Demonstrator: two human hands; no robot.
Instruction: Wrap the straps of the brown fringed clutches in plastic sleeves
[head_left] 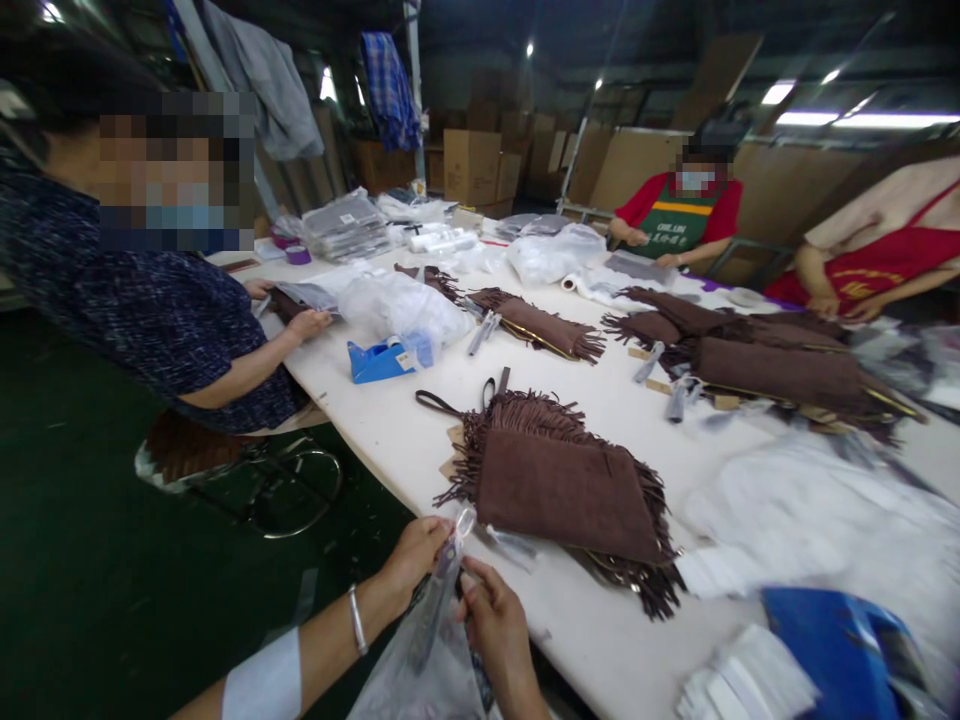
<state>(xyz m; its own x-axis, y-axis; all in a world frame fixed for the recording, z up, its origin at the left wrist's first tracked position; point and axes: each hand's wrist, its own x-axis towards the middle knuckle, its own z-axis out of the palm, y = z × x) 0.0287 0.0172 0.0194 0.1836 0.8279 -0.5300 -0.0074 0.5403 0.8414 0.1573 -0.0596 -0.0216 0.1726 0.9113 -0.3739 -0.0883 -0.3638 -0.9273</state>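
Observation:
At the table's near edge, my left hand pinches the top of a plastic-wrapped dark strap, where a clear twisted loop stands up. My right hand grips the same wrapped piece just below and to the right, fingers closed. Loose clear plastic hangs beneath both hands; what else is in it I cannot make out. Just beyond lies a stack of brown fringed suede bags, with wrist loops and tan tags poking out at its left.
A blue tape dispenser stands left of centre. More brown fringed bags are piled at the right, near white wrapping sheets and a blue object. A co-worker sits at the left handling a wrapped piece; two others work across the table.

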